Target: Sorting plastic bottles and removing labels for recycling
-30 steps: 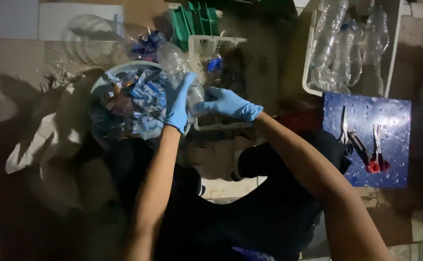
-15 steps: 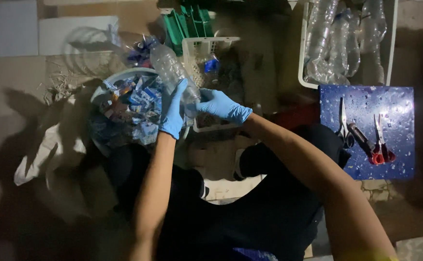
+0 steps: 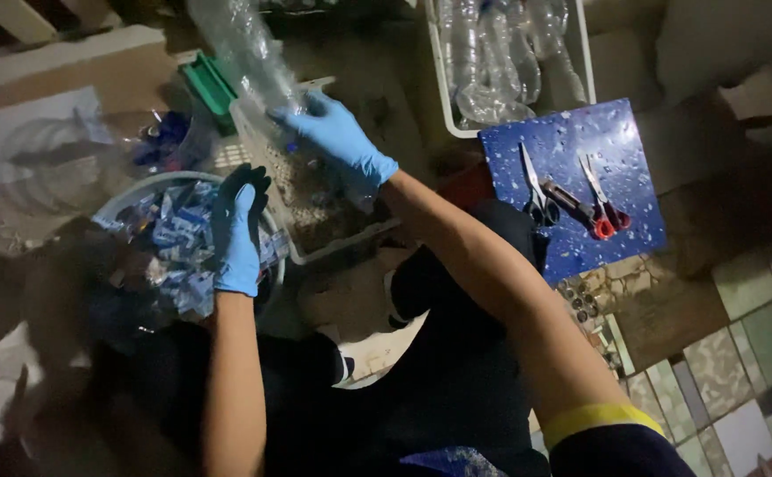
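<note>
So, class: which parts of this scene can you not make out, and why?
- Head view: clear plastic bottle, top cut off by the frame edge.
- Head view: right hand hides its lower end.
- Head view: labels in the round tub, blurred and dim.
- Head view: crate of bottles, cut off above.

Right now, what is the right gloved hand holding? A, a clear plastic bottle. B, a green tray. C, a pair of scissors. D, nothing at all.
A: the right hand is closed around the lower end of a clear plastic bottle, lifted over the white crate; the scissors lie untouched on the blue board.
</note>
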